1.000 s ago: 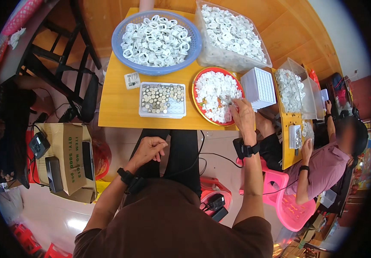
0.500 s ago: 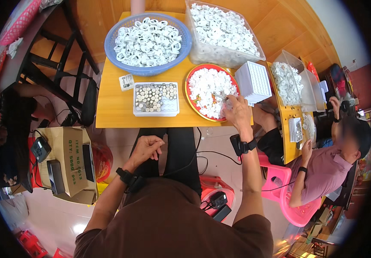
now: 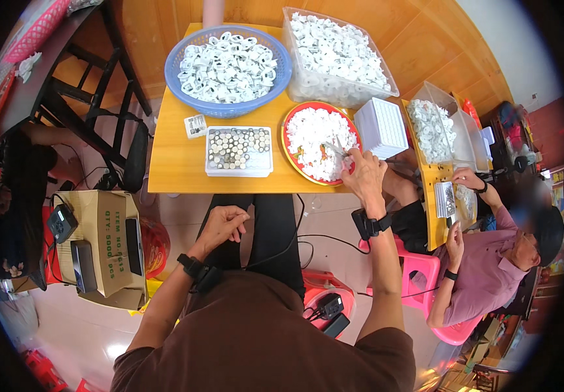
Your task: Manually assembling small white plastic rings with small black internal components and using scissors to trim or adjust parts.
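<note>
My right hand (image 3: pixel 365 175) is closed on a pair of metal tweezers (image 3: pixel 338 150) at the near right edge of a red plate (image 3: pixel 291 157) with a yellow rim. The tweezers' two tips are apart, over a heap of small white plastic pieces (image 3: pixel 313 134) on the plate. Whether a piece sits between the tips is too small to tell. Above my lap, short of the table edge, my left hand (image 3: pixel 224 224) hangs with fingers loosely bent and apart; I see nothing in it. Nearest to it on the table is a clear tray (image 3: pixel 259 166) of small round metal-and-dark parts.
Behind stand a blue basket (image 3: pixel 172 81) of white ring-like parts and a clear bin (image 3: pixel 344 93) of white parts. Stacked white trays (image 3: pixel 381 127) flank the plate. A person (image 3: pixel 484 268) works at the right-hand table. A cardboard box (image 3: pixel 109 245) sits at left; black cables cross my lap.
The tweezers now show more plainly, held over the heap, and my right hand has shifted slightly. My left hand stays put. The co-worker's hands have come down toward the table at right.
</note>
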The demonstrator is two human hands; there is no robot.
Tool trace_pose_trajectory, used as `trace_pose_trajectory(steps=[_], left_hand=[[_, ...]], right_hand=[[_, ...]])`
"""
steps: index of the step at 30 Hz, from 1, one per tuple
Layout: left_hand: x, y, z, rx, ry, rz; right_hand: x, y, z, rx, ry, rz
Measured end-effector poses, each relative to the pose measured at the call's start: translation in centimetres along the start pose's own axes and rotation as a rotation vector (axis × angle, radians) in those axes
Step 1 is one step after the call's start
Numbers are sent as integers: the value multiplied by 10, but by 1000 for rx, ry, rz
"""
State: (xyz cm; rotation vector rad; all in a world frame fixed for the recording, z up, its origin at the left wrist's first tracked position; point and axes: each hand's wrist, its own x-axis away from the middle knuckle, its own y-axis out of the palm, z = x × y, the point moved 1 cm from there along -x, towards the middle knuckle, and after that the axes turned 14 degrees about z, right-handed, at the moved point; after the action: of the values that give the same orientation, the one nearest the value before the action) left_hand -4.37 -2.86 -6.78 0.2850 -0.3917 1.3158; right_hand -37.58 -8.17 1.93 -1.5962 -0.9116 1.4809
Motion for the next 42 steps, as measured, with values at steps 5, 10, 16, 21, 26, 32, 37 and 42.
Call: trace_pose_trajectory(steps=[5, 10, 16, 21, 26, 32, 37, 42], left_hand=[[-1, 1, -2, -2, 11, -2], [-1, 2, -3, -3, 6, 18], [-2, 0, 0, -28, 18, -1], [-1, 2, -2, 8, 19, -2], [3, 0, 2, -10, 8, 12], [0, -1, 1, 4, 6, -1], [1, -3, 1, -3, 12, -1], [2, -4, 1, 18, 6, -47]], right_hand=[[11, -18, -3, 32, -6, 39], [57, -27, 19, -93, 202, 91], [82, 2, 62, -161, 438, 77], [71, -1, 59, 8, 438, 68], [58, -3, 48, -15, 366, -4], [41, 1, 46, -221, 382, -8], [48, 5, 39, -274, 264, 257], [23, -25, -3, -380, 278, 308]])
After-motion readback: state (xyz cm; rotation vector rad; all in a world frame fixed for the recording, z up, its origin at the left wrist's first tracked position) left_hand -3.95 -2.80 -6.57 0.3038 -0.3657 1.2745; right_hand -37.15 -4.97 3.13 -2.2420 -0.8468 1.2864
